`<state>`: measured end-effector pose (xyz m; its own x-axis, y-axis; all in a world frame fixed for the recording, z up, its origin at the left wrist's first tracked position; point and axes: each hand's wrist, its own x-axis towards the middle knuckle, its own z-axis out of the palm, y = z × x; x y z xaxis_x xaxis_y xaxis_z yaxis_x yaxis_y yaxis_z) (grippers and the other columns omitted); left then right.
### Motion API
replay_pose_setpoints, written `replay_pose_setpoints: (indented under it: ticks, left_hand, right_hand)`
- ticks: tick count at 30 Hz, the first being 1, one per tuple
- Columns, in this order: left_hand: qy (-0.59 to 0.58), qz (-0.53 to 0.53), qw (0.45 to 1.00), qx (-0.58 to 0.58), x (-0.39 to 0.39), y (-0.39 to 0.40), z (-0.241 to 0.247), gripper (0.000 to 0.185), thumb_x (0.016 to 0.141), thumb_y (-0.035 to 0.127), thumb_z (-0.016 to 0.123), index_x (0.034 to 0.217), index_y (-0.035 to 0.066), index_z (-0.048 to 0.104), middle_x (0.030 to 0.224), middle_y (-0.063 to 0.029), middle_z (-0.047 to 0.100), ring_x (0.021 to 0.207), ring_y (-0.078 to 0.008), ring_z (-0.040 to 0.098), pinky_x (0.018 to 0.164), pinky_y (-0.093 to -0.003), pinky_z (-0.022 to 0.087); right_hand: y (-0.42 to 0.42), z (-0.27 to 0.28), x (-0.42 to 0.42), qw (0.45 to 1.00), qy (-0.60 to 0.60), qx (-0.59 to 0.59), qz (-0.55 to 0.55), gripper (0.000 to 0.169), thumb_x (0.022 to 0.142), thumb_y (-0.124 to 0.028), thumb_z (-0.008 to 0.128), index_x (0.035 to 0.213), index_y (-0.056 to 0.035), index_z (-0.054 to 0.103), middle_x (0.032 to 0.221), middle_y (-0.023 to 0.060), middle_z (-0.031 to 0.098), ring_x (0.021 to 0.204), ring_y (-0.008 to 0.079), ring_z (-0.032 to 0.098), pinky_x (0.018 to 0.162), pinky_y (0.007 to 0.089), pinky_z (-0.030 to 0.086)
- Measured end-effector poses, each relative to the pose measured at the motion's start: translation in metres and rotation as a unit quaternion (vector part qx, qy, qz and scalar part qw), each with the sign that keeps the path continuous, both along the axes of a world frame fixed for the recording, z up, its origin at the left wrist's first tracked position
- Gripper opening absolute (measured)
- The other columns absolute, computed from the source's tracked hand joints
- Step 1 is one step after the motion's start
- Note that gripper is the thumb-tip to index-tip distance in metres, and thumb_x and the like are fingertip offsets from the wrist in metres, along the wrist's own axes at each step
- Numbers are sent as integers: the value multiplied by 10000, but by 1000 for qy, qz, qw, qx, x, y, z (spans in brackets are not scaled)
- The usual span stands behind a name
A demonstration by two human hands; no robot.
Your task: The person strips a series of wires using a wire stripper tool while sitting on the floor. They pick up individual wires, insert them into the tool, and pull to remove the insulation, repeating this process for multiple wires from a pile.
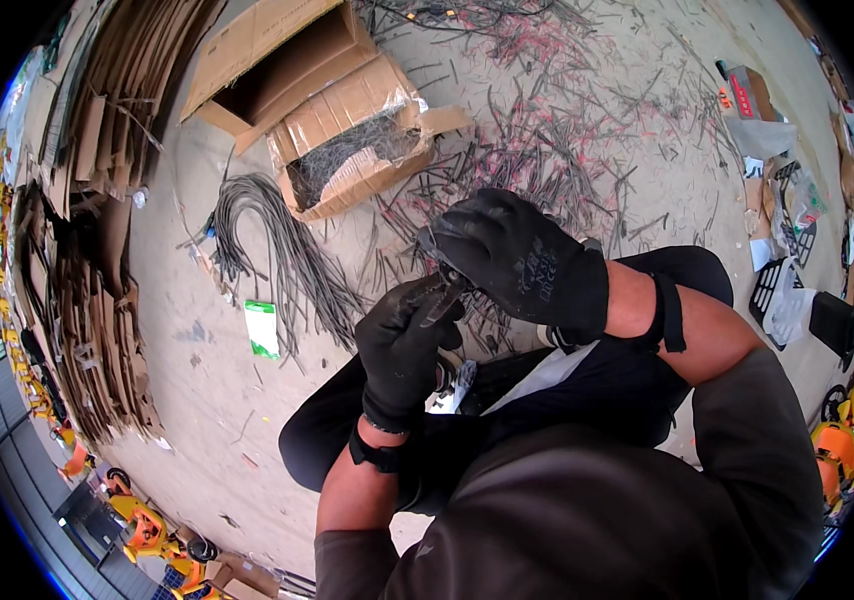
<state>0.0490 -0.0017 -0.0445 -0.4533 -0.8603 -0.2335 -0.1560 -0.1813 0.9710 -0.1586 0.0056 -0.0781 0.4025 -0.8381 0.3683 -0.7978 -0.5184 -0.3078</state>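
My right hand (520, 262), in a black work glove with printing on its back, is closed around a dark metal hand tool (442, 304) with a pivot, which looks like pliers. The tool's tapered end points down and left, across the fingers of my left hand (400, 341). That hand wears a black glove too, and its fingers are curled near the tool. Whatever may lie between them is hidden. Beyond both hands, cut pieces of black cable sheath (524, 161) and reddish scraps cover the concrete floor. A bundle of grey cables (307, 259) lies left of my hands.
An opened cardboard box (355, 191) holds a tangle of fine dark strands, beside a larger box (277, 56). Flattened cardboard (96, 337) is stacked at left. A green-and-white packet (261, 330) lies near the cables. Black plastic grilles (772, 289) and packaging lie at right.
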Motion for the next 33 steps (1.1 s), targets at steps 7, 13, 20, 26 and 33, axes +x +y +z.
replay_pose_setpoints:
  ticks: [7,13,20,26,33]
  left_hand:
    - [-1,-20,999,-35,1,-3,-1,266,923,99,611,1134,-59,645,877,-102,706,672,-112,627,607,-244,499]
    - [16,-15,1000,-15,2,-3,-2,262,917,102,608,1120,-58,648,874,-99,704,672,-112,630,605,-241,500]
    - [-3,5,1000,20,-1,-2,1,229,932,108,637,1099,-47,662,845,-81,705,662,-105,629,595,-235,494]
    - [-4,35,997,75,-6,1,2,166,890,45,635,1050,13,668,776,22,591,601,-71,532,540,-228,437]
    - [0,27,999,23,-3,-1,-1,177,927,43,629,1070,-48,677,783,-53,680,636,-87,607,561,-226,472]
  right_hand:
    - [-1,0,0,1000,8,-11,-10,444,809,-157,596,1236,-36,574,1116,109,516,1079,277,521,933,430,447]
    - [-1,13,-1,999,48,13,-12,412,844,-188,557,1233,-52,563,1021,95,541,990,264,549,926,443,438]
    - [-3,22,-1,998,55,28,-12,373,848,-214,561,1184,-53,578,946,90,576,906,259,596,869,435,467]
    - [-2,25,-1,996,83,25,-17,330,841,-209,568,1131,-54,588,904,93,572,844,258,609,755,397,493]
    - [-2,29,-2,995,75,68,-3,266,834,-201,581,1059,-59,591,878,102,573,826,263,613,681,375,494]
